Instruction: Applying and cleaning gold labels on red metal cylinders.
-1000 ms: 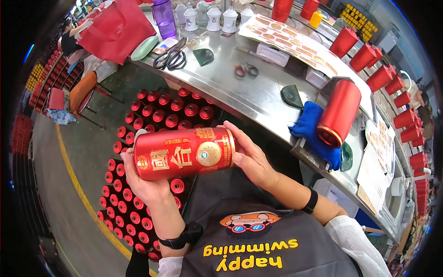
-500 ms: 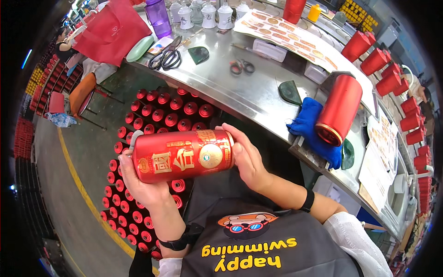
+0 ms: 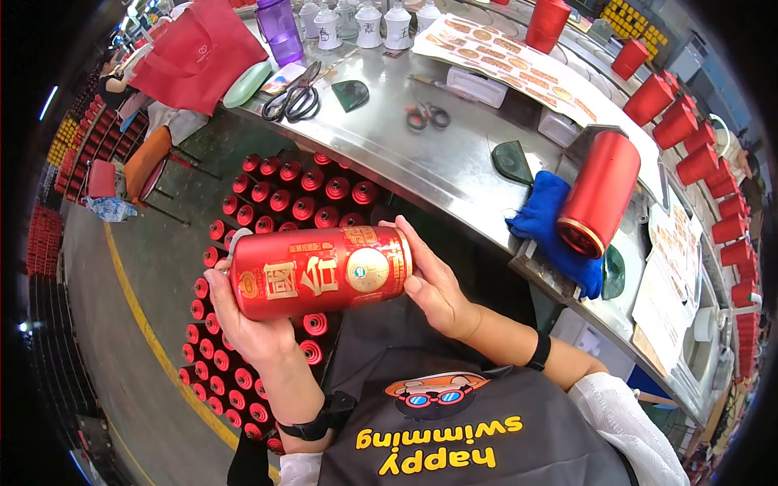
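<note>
Between my two hands a red bottle [image 3: 324, 279] with gold characters and a round gold emblem lies sideways above my lap. My left hand [image 3: 253, 328] is closed round its left end from below, with a pale finger cover on one fingertip. The gold-rimmed right end rests in my right hand [image 3: 438, 287], fingers over the top and thumb at the front. A second red bottle [image 3: 601, 190], plain on the side that shows, lies on a blue cloth [image 3: 539, 206] at the table edge, to the right of my right hand.
A metal table [image 3: 389, 113] carries black scissors [image 3: 293, 101], small scissors [image 3: 427, 117], dark green scrapers [image 3: 511, 162] and a decal sheet [image 3: 510, 61]. A purple bottle [image 3: 280, 32] stands at the back left. Racked red bottles [image 3: 300, 209] fill the floor below; more red bottles [image 3: 677, 125] line the right.
The red bottle stays in both hands, almost unmoved, with only a slight turn. On the right, the row of red bottles has shifted along. The view has moved very slightly.
</note>
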Tool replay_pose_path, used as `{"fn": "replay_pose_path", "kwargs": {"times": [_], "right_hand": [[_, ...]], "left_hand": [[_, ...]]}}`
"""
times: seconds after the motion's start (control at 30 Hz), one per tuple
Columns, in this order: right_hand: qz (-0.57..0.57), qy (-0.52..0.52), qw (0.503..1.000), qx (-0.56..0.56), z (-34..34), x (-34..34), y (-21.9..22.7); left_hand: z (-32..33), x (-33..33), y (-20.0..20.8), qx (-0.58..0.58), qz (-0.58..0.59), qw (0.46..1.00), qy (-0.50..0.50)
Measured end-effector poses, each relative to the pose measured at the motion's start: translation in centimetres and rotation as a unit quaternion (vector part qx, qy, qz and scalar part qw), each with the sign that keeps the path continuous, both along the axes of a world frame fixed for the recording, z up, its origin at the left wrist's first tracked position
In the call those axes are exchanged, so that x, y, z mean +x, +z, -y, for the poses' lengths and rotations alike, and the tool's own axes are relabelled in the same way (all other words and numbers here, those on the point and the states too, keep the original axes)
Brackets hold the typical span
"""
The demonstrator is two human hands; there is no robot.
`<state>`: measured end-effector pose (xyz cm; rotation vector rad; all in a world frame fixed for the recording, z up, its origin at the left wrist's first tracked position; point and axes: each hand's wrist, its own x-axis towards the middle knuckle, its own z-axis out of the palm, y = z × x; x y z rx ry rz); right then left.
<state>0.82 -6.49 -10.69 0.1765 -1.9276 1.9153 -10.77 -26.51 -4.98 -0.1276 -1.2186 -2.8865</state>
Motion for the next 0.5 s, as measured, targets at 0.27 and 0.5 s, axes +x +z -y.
{"fn": "replay_pose_path", "kwargs": {"times": [0.27,0.5], "right_hand": [[0.024,0.051,0.993,-0.1,-0.45,0.04,0.45],[0.004,0.055,0.982,-0.181,-0.05,-0.24,0.64]], "left_hand": [[-0.09,0.47,-0.25,0.031,-0.035,0.998,-0.032],[-0.3,0.92,-0.24,0.053,-0.068,0.995,-0.048]]}}
